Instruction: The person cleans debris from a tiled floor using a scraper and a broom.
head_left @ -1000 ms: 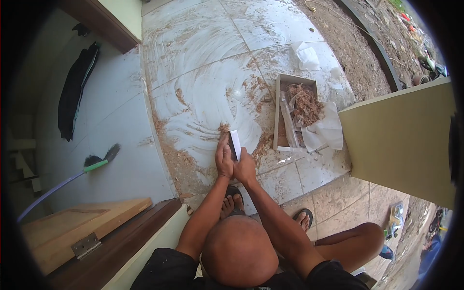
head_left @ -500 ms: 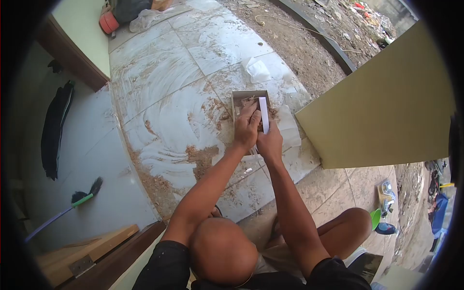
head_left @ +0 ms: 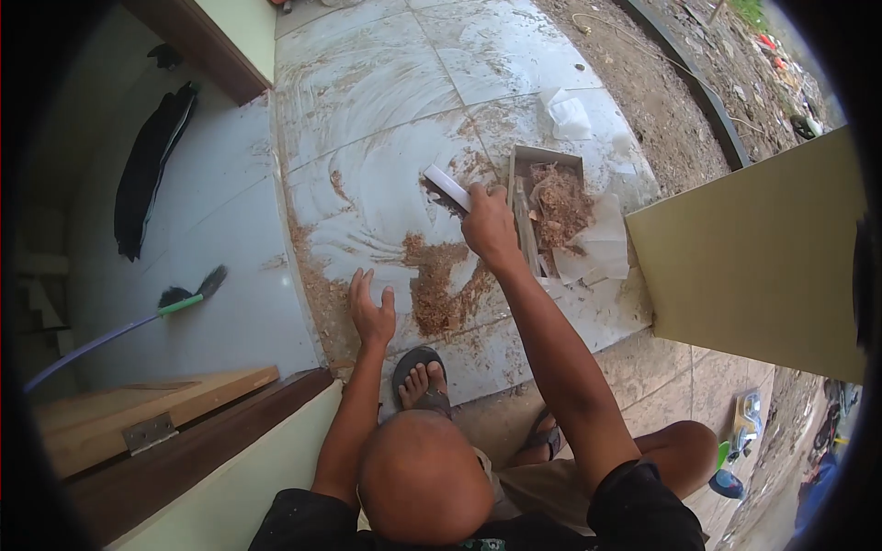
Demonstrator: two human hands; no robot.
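Note:
My right hand (head_left: pixel 490 223) grips a white strip-shaped tool (head_left: pixel 446 186) with a dark underside, held low over the dusty tiles. To its right lies an open box (head_left: pixel 515 197) with brown debris (head_left: pixel 562 204) heaped in it. My left hand (head_left: pixel 372 310) is empty, fingers apart, just above the floor beside a brown patch of debris (head_left: pixel 435 292). White paper (head_left: pixel 602 246) lies against the box's right side.
A green-and-purple brush (head_left: pixel 179 305) and a dark cloth-like item (head_left: pixel 156 174) are on the left floor. A crumpled white piece (head_left: pixel 569 117) lies beyond the box. A yellowish panel (head_left: pixel 749 257) stands at right; a wooden door (head_left: pixel 165 404) is lower left.
Both hands have left the box. My right hand has moved the white tool out over the tiles; my left hand has let go and moved left and nearer. The view has shifted.

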